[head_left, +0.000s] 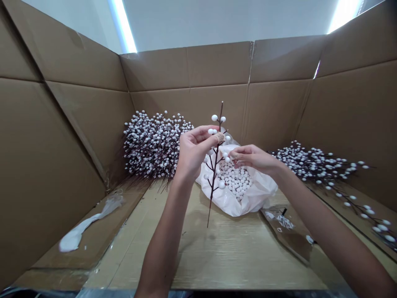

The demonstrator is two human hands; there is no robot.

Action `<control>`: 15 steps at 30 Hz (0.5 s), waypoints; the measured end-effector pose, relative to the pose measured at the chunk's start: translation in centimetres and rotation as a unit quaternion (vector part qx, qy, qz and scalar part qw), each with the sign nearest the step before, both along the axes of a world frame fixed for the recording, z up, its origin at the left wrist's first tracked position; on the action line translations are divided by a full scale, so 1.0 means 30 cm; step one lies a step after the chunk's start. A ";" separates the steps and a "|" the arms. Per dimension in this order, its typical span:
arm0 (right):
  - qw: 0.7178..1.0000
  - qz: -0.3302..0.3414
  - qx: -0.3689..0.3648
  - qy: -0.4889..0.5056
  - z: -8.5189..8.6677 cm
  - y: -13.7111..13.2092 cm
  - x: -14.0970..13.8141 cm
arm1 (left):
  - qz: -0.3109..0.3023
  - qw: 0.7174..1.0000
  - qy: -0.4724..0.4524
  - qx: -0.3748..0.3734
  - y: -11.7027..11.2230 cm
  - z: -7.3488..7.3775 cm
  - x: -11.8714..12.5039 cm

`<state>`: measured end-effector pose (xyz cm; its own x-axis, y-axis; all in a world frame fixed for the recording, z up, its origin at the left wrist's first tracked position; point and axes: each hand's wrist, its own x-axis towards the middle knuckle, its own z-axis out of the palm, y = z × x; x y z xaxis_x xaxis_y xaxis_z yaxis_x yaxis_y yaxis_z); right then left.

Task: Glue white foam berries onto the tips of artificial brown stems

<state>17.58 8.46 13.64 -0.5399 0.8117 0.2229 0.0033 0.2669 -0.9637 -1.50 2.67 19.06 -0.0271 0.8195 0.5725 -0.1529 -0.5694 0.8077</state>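
Observation:
My left hand [198, 149] is closed on the dark brown stem of an artificial berry branch [212, 182], held upright with a slight tilt. Beige tape wraps the tip of its thumb. White berries sit on several of the side twigs, while a few twig ends look bare. At the right side of the branch, my right hand [252, 158] pinches at a white berry [227, 159] by a twig end; its fingertips partly hide the contact. Behind and below the hands lies an open white plastic bag [260, 192] full of loose white berries [237, 182].
A dense pile of berry branches [151, 145] lies at the back left, a smaller pile [310, 161] at the right. Cardboard walls [217, 66] enclose the table [223, 256]. Crumpled white plastic [74, 238] lies left; a cardboard piece [291, 240] with white scraps lies right.

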 end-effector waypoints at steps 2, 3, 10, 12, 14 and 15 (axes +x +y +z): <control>0.998 0.001 0.008 0.061 0.038 -0.044 0.008 | 0.000 1.000 0.005 -0.007 -0.005 -0.005 0.014; 0.996 -0.011 0.016 0.092 0.051 -0.064 0.006 | -0.005 1.000 0.006 -0.010 -0.007 -0.008 0.021; 0.949 -0.139 0.090 0.268 0.088 -0.163 -0.019 | -0.024 0.999 0.003 -0.023 -0.022 -0.024 0.068; 0.948 -0.135 0.092 0.272 0.099 -0.178 -0.013 | -0.023 1.000 -0.002 -0.021 -0.026 -0.026 0.077; 0.948 -0.122 0.103 0.275 0.109 -0.187 -0.001 | -0.020 1.000 -0.007 -0.018 -0.028 -0.028 0.084; 0.947 -0.121 0.111 0.277 0.113 -0.189 0.004 | -0.020 1.000 -0.009 -0.015 -0.029 -0.030 0.088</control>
